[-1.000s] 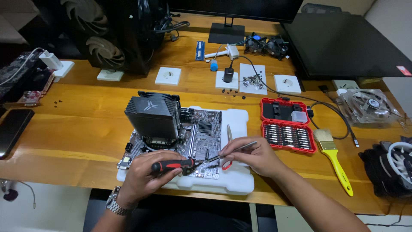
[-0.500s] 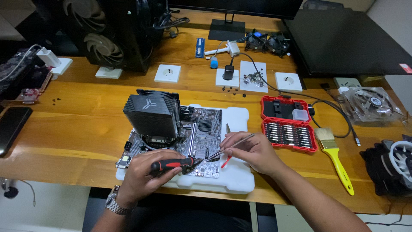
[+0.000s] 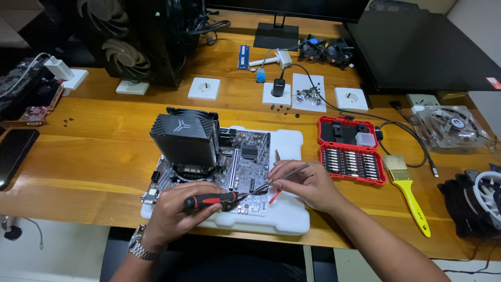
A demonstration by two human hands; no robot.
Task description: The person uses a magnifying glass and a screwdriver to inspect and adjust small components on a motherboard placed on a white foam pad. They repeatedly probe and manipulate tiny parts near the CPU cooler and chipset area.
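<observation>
Below both hands, the motherboard (image 3: 245, 167) lies; left hand (image 3: 177, 211) grips a screwdriver (image 3: 211, 199), right hand (image 3: 305, 183) pinches tweezers (image 3: 284, 175).

A wooden table (image 3: 94, 156) carries a white foam pad (image 3: 289, 141), red bit case (image 3: 348, 151), and yellow-handled brush (image 3: 409, 193).

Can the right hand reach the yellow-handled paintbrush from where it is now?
Probably yes: the yellow-handled paintbrush lies on bare wooden table beside the right hand, with nothing between them, though that hand holds metal tweezers.

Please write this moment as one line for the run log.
left hand: holds screwdriver | right hand: holds tweezers | tips meet over motherboard | board on foam pad
</observation>
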